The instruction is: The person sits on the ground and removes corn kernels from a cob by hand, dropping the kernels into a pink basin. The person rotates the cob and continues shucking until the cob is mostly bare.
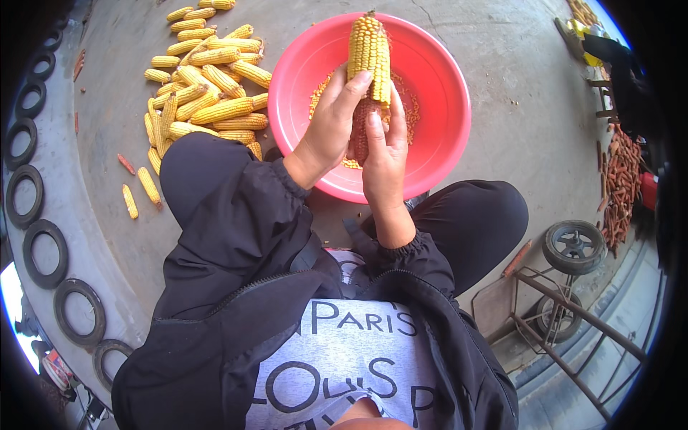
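An ear of yellow corn [369, 51] is held in both hands above a pink plastic basin [443, 156]. Its upper part is covered in kernels; reddish bare cob [366, 131] shows below. Whether that is the same ear or a second cob, I cannot tell. My left hand [330, 121] grips from the left, thumb across the kernels. Around the lower right side is my right hand [387, 153], its thumb lying on the bare cob. Loose corn kernels [352, 163] lie in the basin, partly hidden by my hands.
A heap of corn ears [223, 110] lies left of the basin, with stray ears [148, 185] nearer me. Several tyres [45, 252] line the far left. At right are a heap of bare cobs [621, 183], a wheeled metal cart [570, 301] and a dark shape [618, 64].
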